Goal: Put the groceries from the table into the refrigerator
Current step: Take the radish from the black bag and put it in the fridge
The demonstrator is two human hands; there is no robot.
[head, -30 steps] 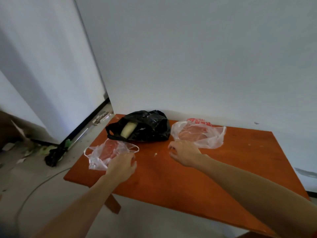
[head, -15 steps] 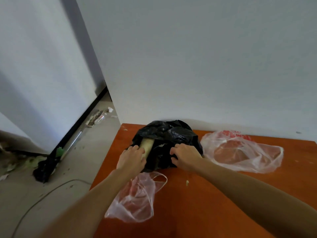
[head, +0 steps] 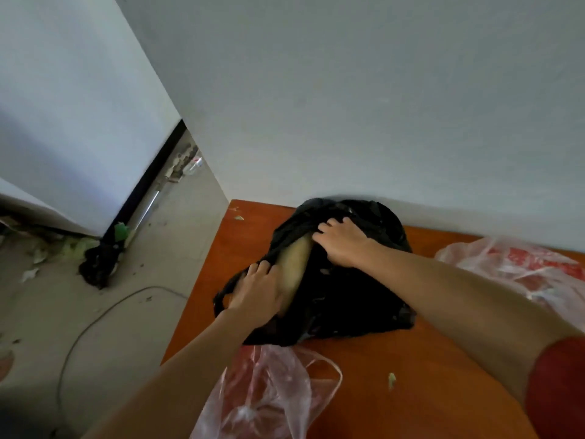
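- Black bag (head: 348, 305) is sitting on the bench (head: 427, 375) by the wall; our left hand (head: 256, 293) and right hand (head: 345, 245) are both gripping its plastic.
- We are judging that lifting it next needs gathered handles.

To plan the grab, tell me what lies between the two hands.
In the head view, a pale long vegetable lies between the left hand and the right hand, showing through the opening of the black bag.
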